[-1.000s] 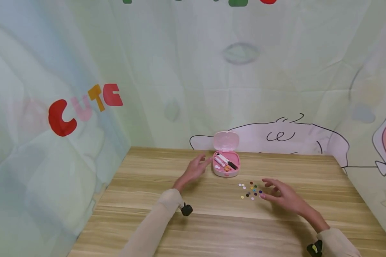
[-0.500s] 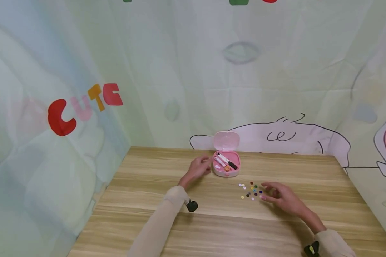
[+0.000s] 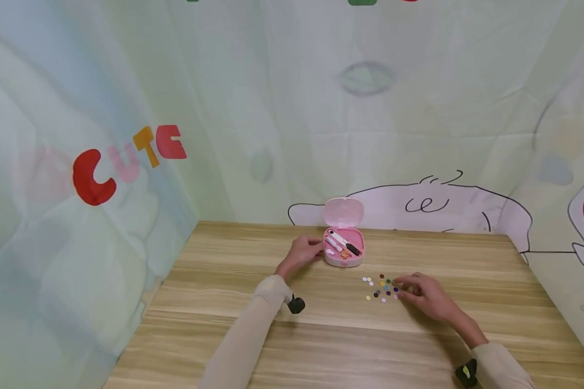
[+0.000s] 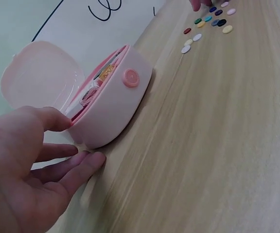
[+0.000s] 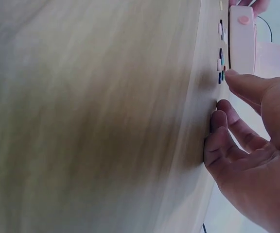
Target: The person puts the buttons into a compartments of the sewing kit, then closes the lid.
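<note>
A pink case [image 3: 344, 262] stands near the back of the table with its clear pink lid [image 3: 344, 212] raised. Inside lie a white-and-black slim tool [image 3: 344, 242], more white pieces and an orange item [image 3: 345, 253]. At the case's left side is my left hand [image 3: 302, 253]; in the left wrist view one fingertip meets the rim while other fingers reach down beside the wall. Small round buttons [image 3: 386, 288] of several colours lie scattered in front of the case. My right hand [image 3: 428, 298] rests at their right edge, fingers loosely bent, fingertips by the nearest buttons.
The wooden table [image 3: 321, 346] backs onto a printed curtain [image 3: 253, 108] with a cartoon figure and coloured letters. A black wrist device [image 3: 296, 304] sits at my left cuff, another [image 3: 467, 373] at my right.
My left hand has moved right, up to the case's side. My right hand has shifted slightly left, its fingers drawing closer together by the buttons. The case and buttons stay in place.
</note>
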`<state>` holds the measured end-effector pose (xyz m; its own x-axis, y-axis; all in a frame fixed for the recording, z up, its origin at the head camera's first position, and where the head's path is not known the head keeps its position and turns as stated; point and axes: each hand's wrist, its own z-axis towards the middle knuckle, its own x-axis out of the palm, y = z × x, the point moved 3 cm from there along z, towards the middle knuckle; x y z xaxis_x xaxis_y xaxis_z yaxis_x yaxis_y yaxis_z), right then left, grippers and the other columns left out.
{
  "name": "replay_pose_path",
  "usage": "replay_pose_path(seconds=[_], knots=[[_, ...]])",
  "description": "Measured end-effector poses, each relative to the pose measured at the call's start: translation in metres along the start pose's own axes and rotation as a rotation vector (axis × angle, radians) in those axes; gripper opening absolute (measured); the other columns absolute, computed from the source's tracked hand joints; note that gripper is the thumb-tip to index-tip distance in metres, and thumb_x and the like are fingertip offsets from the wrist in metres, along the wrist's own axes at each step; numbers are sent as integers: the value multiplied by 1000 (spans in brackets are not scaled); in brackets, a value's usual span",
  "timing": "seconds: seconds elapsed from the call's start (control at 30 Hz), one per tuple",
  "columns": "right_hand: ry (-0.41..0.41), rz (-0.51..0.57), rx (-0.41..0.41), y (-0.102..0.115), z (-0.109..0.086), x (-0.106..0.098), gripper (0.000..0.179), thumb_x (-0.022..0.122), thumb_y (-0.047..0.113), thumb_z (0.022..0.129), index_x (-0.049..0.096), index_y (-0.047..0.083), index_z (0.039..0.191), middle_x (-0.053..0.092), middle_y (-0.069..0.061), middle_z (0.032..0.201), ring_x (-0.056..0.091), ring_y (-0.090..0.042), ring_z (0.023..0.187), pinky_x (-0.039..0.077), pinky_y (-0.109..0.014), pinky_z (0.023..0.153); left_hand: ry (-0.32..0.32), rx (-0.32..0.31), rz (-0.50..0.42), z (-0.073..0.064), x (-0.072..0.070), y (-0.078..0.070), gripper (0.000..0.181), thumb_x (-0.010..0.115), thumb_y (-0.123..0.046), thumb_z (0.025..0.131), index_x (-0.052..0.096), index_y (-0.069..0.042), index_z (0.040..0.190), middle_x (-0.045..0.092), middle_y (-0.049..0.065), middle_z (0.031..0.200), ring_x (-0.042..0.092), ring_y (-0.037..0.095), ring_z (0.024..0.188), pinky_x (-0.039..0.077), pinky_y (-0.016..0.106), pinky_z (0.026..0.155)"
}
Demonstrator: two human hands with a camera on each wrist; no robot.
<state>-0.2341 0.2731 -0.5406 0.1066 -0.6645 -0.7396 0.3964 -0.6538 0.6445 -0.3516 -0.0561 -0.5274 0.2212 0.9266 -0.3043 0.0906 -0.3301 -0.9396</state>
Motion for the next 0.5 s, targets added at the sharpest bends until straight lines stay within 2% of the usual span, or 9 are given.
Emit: replay_pose_path(seconds=[0.2, 0.5], knots=[[17, -25, 19, 0, 3, 0, 25, 77, 10, 93, 77, 8, 118, 66, 3, 96, 50, -8, 74, 47, -23, 60, 4, -39, -43, 0, 0, -3, 29, 67, -13, 101, 71, 8, 120, 71, 16, 104, 71, 25, 94, 62, 38, 89], [14, -63, 19, 3, 4, 0, 18, 76, 3, 92, 80, 7, 109, 64, 1, 95, 48, -7, 73, 45, -23, 58, 7, -82, -102, 3, 0, -1, 26, 67, -11, 100, 71, 7, 117, 71, 15, 105, 69, 19, 89, 62, 35, 88]])
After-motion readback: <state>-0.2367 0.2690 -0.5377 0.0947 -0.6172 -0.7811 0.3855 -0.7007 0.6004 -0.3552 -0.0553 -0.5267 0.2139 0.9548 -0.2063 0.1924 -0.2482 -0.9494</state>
